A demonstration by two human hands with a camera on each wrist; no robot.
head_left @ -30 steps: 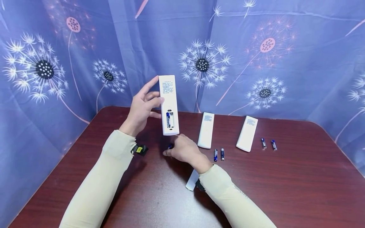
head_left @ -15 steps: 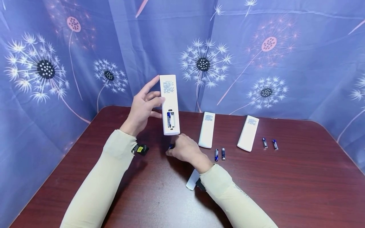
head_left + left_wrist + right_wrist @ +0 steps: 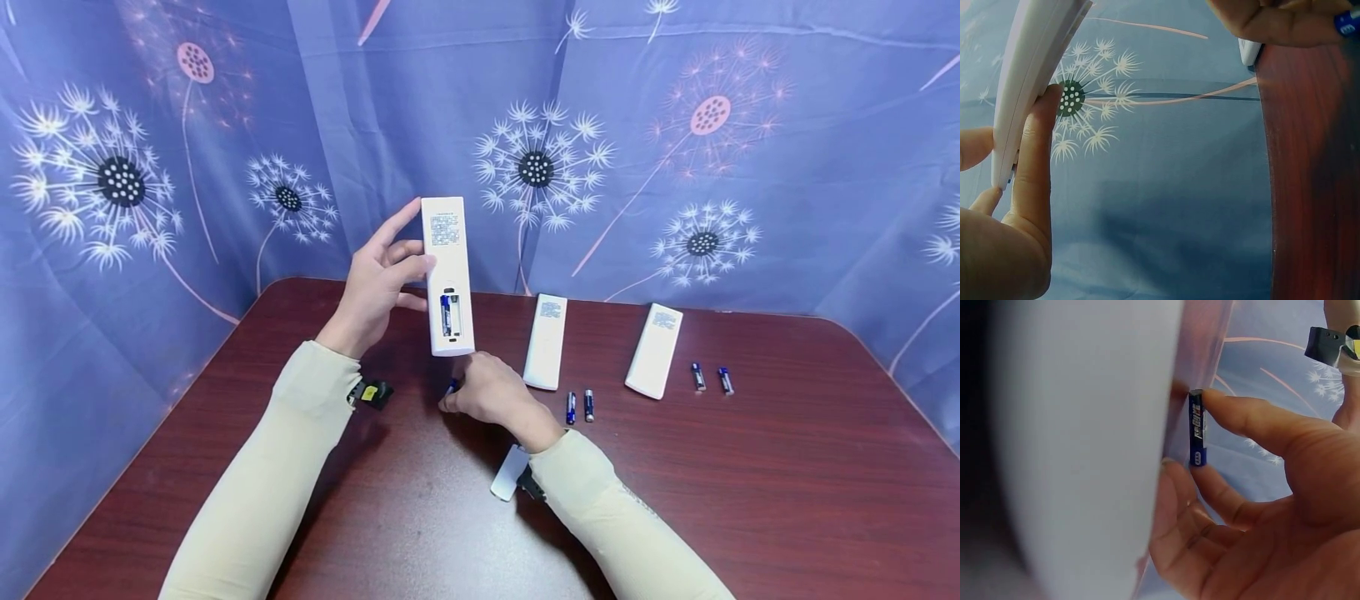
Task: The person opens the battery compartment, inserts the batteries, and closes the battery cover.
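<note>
My left hand (image 3: 371,287) holds a white remote control (image 3: 448,271) upright by its sides, its printed back facing me. The battery compartment low on that back is uncovered; one blue battery (image 3: 446,315) sits in its left slot, and the right slot is bare. Just below the remote's lower end, my right hand (image 3: 495,392) pinches another blue battery (image 3: 1197,428) by its two ends, between thumb and a fingertip. From the head this battery is mostly hidden by the hand. A small white battery cover (image 3: 508,475) lies on the table under my right wrist, partly hidden.
Two more white remotes lie back-up on the dark red table (image 3: 360,508): one at the middle (image 3: 545,343), one farther right (image 3: 654,352). A pair of batteries (image 3: 580,407) lies near the first, another pair (image 3: 711,379) beside the second. A blue dandelion-print curtain (image 3: 420,100) hangs behind.
Both hands keep the same hold. The right thumb has shifted slightly to the right, and the head view has drifted a little, showing more of the battery cover.
</note>
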